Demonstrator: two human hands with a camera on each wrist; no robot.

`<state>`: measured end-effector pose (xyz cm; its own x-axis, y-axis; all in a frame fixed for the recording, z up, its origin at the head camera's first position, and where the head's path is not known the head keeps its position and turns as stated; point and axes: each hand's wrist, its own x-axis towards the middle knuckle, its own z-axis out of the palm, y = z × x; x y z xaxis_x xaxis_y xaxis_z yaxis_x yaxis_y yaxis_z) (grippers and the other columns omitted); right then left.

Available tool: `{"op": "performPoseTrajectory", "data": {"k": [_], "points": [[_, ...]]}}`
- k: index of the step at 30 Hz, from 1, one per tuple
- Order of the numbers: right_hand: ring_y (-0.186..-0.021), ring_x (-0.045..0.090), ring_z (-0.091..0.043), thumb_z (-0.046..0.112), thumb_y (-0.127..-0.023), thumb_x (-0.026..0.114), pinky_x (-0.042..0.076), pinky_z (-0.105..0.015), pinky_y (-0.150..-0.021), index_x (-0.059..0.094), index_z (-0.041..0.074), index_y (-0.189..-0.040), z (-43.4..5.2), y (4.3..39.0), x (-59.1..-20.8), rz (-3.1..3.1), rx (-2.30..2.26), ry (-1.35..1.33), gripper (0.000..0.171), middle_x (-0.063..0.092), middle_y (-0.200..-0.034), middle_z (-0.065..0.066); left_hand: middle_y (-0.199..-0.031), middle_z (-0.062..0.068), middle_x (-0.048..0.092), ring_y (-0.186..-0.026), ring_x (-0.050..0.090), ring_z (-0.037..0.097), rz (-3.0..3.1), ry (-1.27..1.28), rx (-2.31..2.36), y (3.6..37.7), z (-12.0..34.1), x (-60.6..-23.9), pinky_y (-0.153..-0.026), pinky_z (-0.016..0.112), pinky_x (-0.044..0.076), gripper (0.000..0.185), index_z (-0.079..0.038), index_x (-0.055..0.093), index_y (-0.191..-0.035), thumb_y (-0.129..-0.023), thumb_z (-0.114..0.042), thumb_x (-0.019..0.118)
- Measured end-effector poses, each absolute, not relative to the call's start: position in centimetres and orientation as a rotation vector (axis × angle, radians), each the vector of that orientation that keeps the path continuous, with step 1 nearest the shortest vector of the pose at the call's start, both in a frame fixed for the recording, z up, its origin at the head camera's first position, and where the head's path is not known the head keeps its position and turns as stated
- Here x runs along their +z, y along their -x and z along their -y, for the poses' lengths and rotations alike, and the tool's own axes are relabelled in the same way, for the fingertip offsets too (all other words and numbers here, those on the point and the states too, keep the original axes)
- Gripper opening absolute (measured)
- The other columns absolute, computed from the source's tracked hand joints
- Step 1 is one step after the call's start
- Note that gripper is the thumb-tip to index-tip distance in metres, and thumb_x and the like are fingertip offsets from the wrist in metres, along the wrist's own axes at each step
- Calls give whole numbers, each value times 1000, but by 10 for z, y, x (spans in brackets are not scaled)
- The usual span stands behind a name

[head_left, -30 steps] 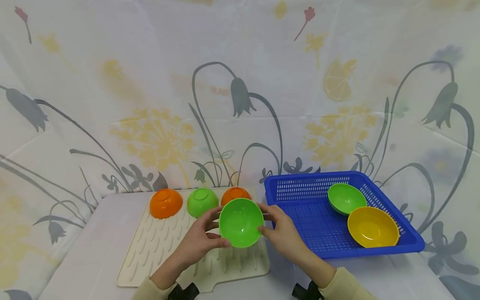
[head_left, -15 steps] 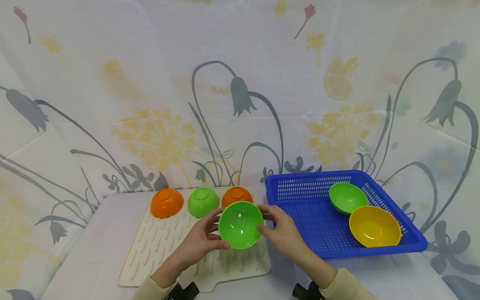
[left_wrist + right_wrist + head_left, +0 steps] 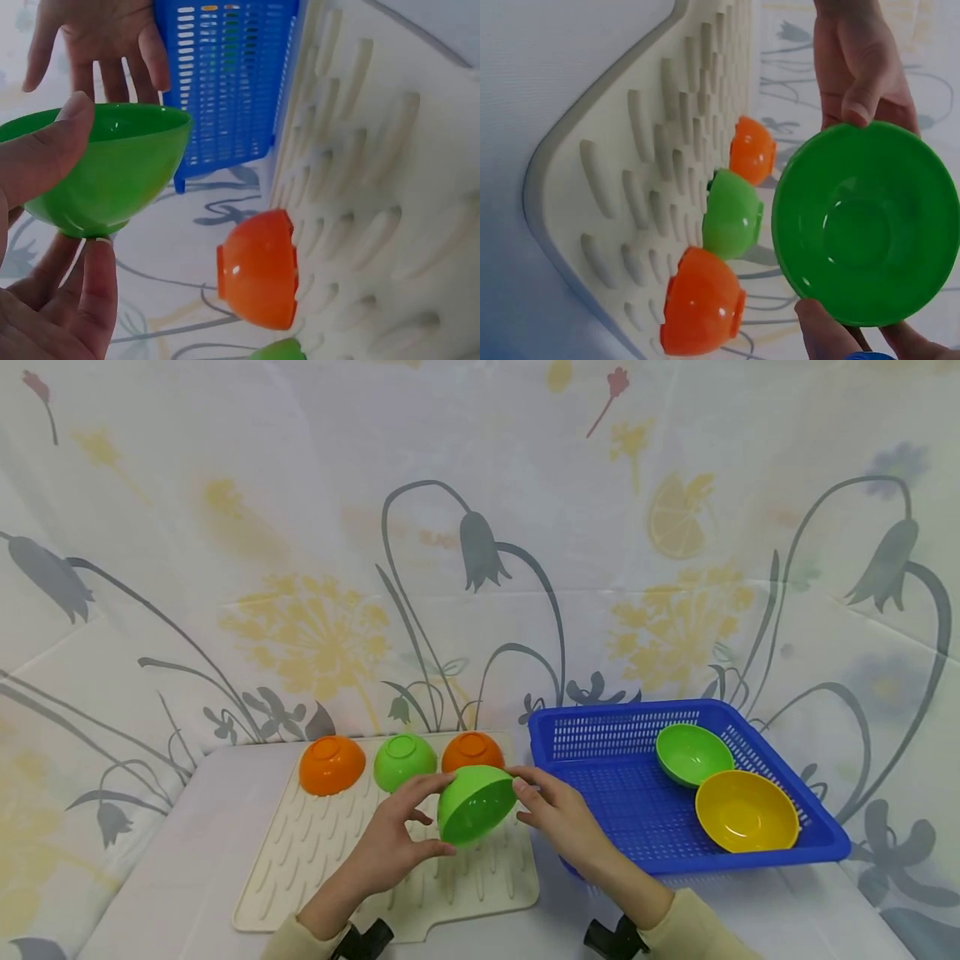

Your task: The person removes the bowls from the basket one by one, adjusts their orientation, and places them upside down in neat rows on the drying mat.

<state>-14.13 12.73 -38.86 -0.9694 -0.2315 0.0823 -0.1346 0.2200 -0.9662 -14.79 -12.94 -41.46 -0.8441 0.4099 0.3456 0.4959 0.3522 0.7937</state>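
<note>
A green bowl (image 3: 474, 804) hangs tilted above the right part of a cream ridged mat (image 3: 315, 860), its opening turned down and to the right. My left hand (image 3: 429, 817) grips it, with the thumb (image 3: 45, 154) on the rim and fingers under the base. Straight fingers of my right hand (image 3: 536, 802) touch the bowl's right rim; in the left wrist view that right hand (image 3: 105, 37) is spread behind the green bowl (image 3: 112, 180). The right wrist view looks into the green bowl (image 3: 866, 225).
Three bowls lie upside down along the mat's far edge: an orange bowl (image 3: 332, 765), a green one (image 3: 404, 761) and a second orange bowl (image 3: 471, 749). To the right, a blue basket (image 3: 600, 714) holds a green bowl (image 3: 692, 755) and a yellow bowl (image 3: 746, 811). A flowered cloth hangs behind.
The held green bowl has tipped: its inside faced the camera, now its outside shows. It sits slightly lower, and the right hand's fingers have straightened at the rim.
</note>
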Motion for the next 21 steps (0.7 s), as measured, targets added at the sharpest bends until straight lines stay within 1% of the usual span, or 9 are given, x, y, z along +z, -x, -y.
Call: {"op": "performPoseTrajectory", "data": {"k": [3, 6, 11, 14, 18, 21], "points": [[-124, 56, -36, 37, -104, 52, 55, -41, -91, 56, 5, -138, -127, 142, -387, -2367, -1877, 357, 47, 56, -138, -15, -139, -3, 51, -120, 51, 20, 2482, 919, -1415, 147, 129, -414, -78, 34, 55, 88, -27, 53, -144, -68, -4, 91], [-124, 56, -37, 37, -104, 52, 54, -42, -91, 57, 3, -136, -127, 142, -386, -2353, -1884, 362, 47, 57, -136, -15, -140, -2, 49, -120, 50, 20, 2459, 988, -1313, 145, 128, -413, -79, 32, 54, 87, -26, 54, -144, -68, -7, 91], [-121, 58, -35, 34, -103, 55, 54, -42, -92, 57, 1, -130, -125, 144, -388, -2306, -1918, 359, 43, 59, -128, -15, -139, 0, 47, -126, 45, 23, 2385, 1094, -1195, 141, 126, -411, -92, 41, 53, 88, -23, 54, -144, -66, -12, 92], [-121, 58, -33, 33, -102, 57, 52, -42, -96, 57, 0, -129, -125, 145, -386, -2249, -1936, 348, 42, 58, -127, -15, -139, 2, 48, -125, 45, 23, 2350, 1106, -1223, 140, 125, -411, -90, 40, 52, 90, -20, 54, -144, -64, -12, 93], [-122, 57, -32, 31, -102, 57, 48, -44, -100, 55, -2, -131, -128, 144, -384, -2198, -1939, 378, 44, 58, -128, -16, -141, 1, 48, -122, 48, 22, 2378, 1031, -1373, 140, 125, -413, -81, 33, 53, 93, -21, 49, -147, -64, -16, 93], [-123, 56, -33, 30, -102, 56, 47, -44, -101, 53, -2, -133, -130, 144, -384, -2175, -1933, 430, 44, 57, -130, -17, -144, 1, 48, -123, 50, 25, 2417, 941, -1490, 140, 126, -414, -82, 36, 54, 97, -24, 44, -149, -65, -21, 94]]}}
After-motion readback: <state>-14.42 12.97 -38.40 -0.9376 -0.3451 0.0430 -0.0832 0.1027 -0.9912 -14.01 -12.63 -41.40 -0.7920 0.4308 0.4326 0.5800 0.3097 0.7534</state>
